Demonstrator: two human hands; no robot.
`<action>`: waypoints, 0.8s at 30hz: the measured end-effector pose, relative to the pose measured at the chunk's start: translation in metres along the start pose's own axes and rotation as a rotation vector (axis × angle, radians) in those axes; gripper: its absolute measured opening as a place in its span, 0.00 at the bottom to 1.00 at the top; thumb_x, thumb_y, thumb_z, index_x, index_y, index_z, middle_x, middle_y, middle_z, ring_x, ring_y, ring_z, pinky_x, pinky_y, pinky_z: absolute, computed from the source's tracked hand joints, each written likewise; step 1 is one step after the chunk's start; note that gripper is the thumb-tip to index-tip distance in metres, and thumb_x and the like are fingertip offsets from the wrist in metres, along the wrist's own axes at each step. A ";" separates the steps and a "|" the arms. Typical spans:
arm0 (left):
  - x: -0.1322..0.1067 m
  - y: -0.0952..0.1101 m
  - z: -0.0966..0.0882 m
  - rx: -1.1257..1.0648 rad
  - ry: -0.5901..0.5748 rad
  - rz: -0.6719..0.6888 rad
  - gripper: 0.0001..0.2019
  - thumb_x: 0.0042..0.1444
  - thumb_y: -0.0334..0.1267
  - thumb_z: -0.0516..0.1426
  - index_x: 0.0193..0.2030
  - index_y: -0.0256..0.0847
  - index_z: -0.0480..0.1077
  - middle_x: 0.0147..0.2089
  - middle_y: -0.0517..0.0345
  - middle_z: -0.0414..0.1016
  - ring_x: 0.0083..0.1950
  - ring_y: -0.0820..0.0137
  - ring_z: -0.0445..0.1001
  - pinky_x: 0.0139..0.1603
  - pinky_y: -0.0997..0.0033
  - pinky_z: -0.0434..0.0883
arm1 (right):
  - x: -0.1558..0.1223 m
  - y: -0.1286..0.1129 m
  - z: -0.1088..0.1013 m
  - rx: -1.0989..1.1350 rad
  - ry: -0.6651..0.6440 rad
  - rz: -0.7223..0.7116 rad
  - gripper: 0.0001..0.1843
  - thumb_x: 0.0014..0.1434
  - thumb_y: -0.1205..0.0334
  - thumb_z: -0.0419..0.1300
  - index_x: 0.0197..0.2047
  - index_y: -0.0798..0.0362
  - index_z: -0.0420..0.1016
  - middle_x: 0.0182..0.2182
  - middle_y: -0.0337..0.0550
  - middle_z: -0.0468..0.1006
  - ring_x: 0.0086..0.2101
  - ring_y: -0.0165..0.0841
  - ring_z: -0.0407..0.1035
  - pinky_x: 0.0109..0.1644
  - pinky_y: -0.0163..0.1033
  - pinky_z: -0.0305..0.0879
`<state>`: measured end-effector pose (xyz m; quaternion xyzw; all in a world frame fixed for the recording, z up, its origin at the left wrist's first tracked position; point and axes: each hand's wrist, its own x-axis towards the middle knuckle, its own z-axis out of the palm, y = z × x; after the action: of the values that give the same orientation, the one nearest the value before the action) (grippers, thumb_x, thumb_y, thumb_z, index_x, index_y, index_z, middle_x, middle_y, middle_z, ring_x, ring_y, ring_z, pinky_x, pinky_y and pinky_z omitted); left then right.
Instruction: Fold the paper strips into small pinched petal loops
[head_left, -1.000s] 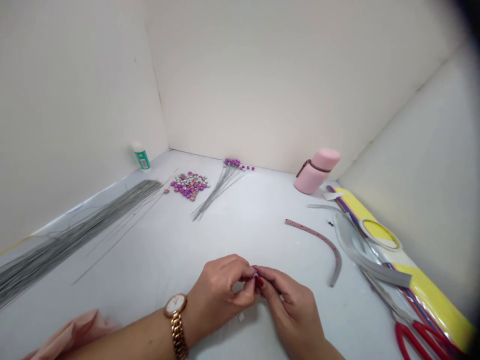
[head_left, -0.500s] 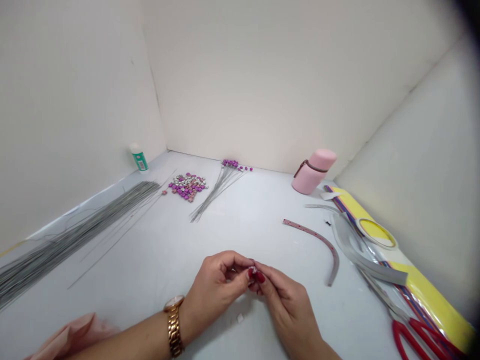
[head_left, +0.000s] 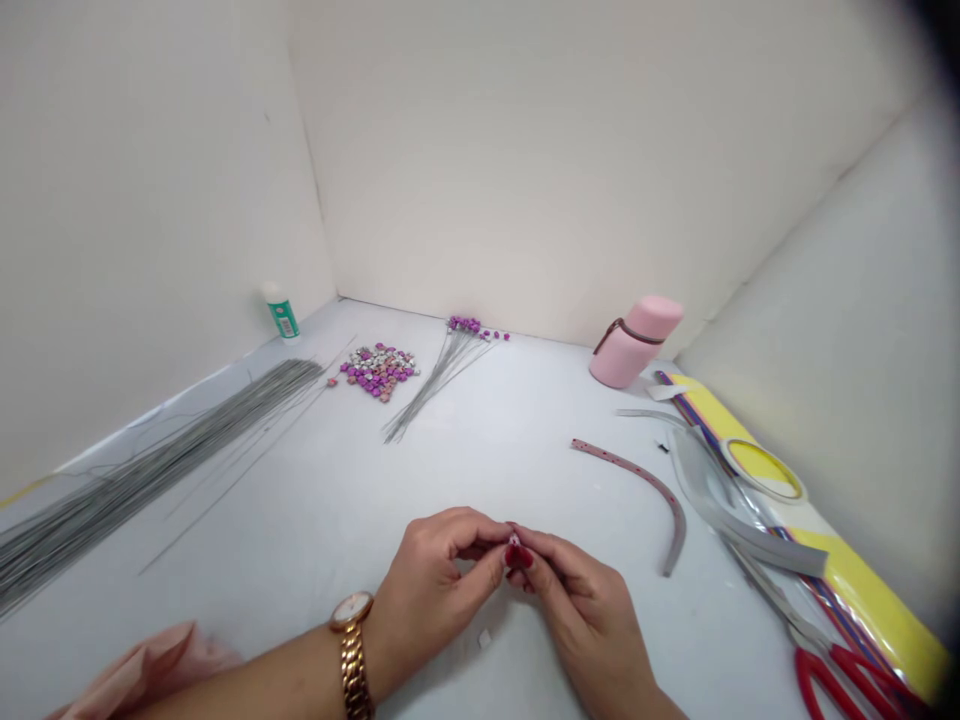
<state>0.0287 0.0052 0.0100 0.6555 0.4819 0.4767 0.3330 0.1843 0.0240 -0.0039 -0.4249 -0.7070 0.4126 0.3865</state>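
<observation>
My left hand, with a gold watch on its wrist, and my right hand meet low in the middle of the view. Thumbs and fingertips of both pinch a tiny pinkish folded paper piece, mostly hidden by the fingers. A small white scrap lies on the table just below them. To the right of my hands is a curved pink-grey paper strip with dark spots. Farther back sits a pile of small purple, pink and silver folded stars.
Thin grey wires lie bundled at left; purple-topped wire stems are at the back. A green-white bottle and pink flask stand near the walls. At right are red-handled scissors, a tape roll and yellow packs.
The thumbs have drawn closer together over the folded paper piece, both hands still pinching. The whole view has shifted slightly; objects on the table keep their places.
</observation>
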 end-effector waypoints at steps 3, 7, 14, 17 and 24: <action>-0.002 -0.001 0.001 0.050 0.018 0.051 0.06 0.52 0.28 0.54 0.34 0.36 0.72 0.30 0.55 0.77 0.32 0.73 0.74 0.35 0.76 0.70 | 0.000 -0.001 -0.001 -0.002 -0.007 -0.012 0.11 0.57 0.63 0.53 0.42 0.53 0.74 0.27 0.42 0.78 0.28 0.32 0.72 0.32 0.32 0.70; -0.003 -0.003 0.004 0.100 0.038 0.110 0.06 0.51 0.26 0.54 0.32 0.37 0.70 0.29 0.57 0.75 0.31 0.73 0.73 0.35 0.76 0.69 | 0.000 -0.004 -0.001 -0.015 -0.014 -0.021 0.11 0.58 0.63 0.52 0.41 0.53 0.74 0.28 0.43 0.78 0.28 0.32 0.73 0.32 0.33 0.70; -0.001 -0.008 0.010 0.247 0.030 0.159 0.06 0.50 0.25 0.53 0.28 0.36 0.68 0.26 0.56 0.72 0.29 0.73 0.70 0.31 0.75 0.67 | -0.002 -0.004 0.001 -0.194 0.018 -0.104 0.12 0.58 0.65 0.51 0.41 0.55 0.73 0.32 0.47 0.79 0.31 0.34 0.73 0.35 0.35 0.70; -0.002 -0.006 0.010 0.229 0.048 0.133 0.05 0.50 0.25 0.53 0.29 0.36 0.69 0.26 0.56 0.72 0.28 0.73 0.69 0.31 0.74 0.67 | -0.003 -0.004 0.003 -0.218 0.048 -0.114 0.12 0.58 0.64 0.50 0.41 0.55 0.73 0.33 0.48 0.79 0.33 0.36 0.73 0.36 0.36 0.70; -0.001 -0.002 0.005 -0.167 -0.032 -0.099 0.07 0.56 0.33 0.52 0.37 0.35 0.70 0.33 0.52 0.75 0.32 0.71 0.74 0.34 0.74 0.71 | -0.002 -0.006 0.001 0.065 0.016 0.052 0.14 0.59 0.60 0.52 0.43 0.54 0.73 0.27 0.44 0.78 0.27 0.32 0.72 0.31 0.32 0.71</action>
<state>0.0322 0.0047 0.0062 0.6084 0.4669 0.4876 0.4173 0.1820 0.0204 0.0012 -0.4335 -0.6788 0.4419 0.3950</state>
